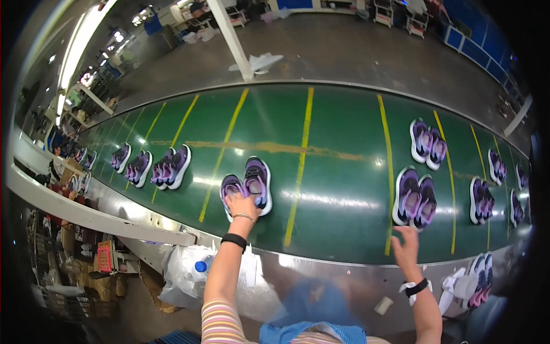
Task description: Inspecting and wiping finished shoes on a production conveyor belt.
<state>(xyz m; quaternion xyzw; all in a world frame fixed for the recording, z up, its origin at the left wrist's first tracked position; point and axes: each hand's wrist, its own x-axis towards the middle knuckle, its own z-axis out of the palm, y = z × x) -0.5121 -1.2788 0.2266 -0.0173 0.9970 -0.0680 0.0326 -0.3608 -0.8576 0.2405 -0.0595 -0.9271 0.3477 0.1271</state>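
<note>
On the green conveyor belt, my left hand [240, 206] is closed over the heel openings of a pair of purple and black sneakers [255, 176] with white soles. The two shoes stand side by side, toes pointing away from me; my fingertips are partly hidden inside them. My right hand [407, 247] is empty at the belt's near edge, its thumb and fingers apart. Just beyond its fingertips stands another purple sneaker pair [407, 195]. Behind that pair is one more pair of sneakers [421, 141].
Yellow stripes cross the green belt [338, 229]. More sneakers [172, 167] stand along it to the left, and others [482, 200] to the right. A plastic bag [177, 275] with a blue-capped bottle [200, 267] lies by the near edge. A white rail [103, 215] juts in from the left.
</note>
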